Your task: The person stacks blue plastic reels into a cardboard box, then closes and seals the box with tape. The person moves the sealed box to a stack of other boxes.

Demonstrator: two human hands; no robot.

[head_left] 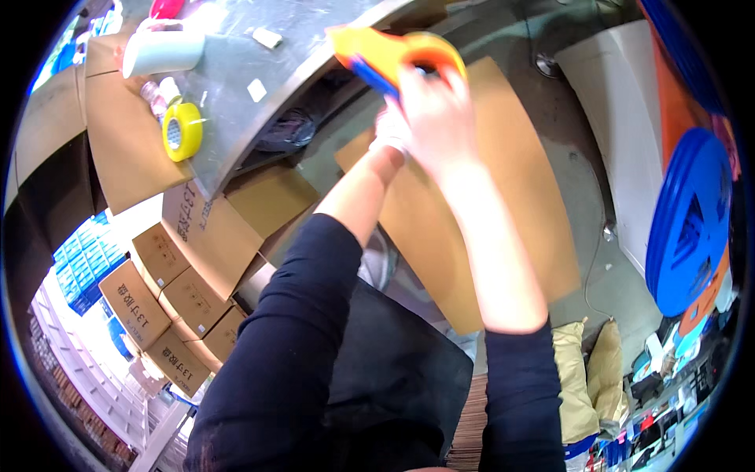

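Note:
My right hand (436,118) is closed around an orange tape dispenser (366,49), held up past the edge of the grey metal table. A roll sits at the dispenser's right end, and a blue part (373,76) shows along its underside. My left hand (391,134) is right beside the right hand, partly behind it, with something white around its wrist. Blur and the right hand hide its fingers. Below both hands lies a large flat brown cardboard sheet (515,197).
On the metal table (232,59) are a yellow tape roll (182,131), a white cylinder (163,53) and small white scraps. Cardboard boxes (193,303) are stacked at the left. Blue reels (688,224) stand at the right, above brown paper sacks (578,377).

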